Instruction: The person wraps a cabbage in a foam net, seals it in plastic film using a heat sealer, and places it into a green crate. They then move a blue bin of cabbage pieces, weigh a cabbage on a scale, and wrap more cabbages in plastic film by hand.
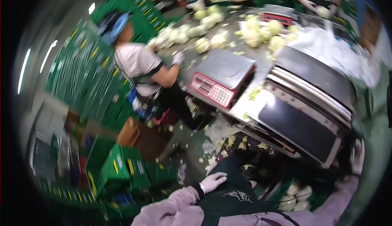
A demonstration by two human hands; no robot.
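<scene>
My left hand (213, 182), in a white glove, lies against the dark green apron (232, 187) with its fingers stretched out and nothing in them. Far to the right, my right hand (358, 156) is beside the right end of the wrapping machine (302, 121). It is blurred and dim, so its fingers and anything in them cannot be made out. Below that machine, a green crate (281, 190) holds several round whitish heads (295, 197) that look like cabbages.
A red scale (222, 77) stands on the metal table, with pale cabbage-like heads (253, 34) and leaf scraps behind it. White plastic (322, 48) lies at the back right. A co-worker (139, 64) stands left; others work across the table. Green crates (118, 164) fill the left; leaves litter the floor.
</scene>
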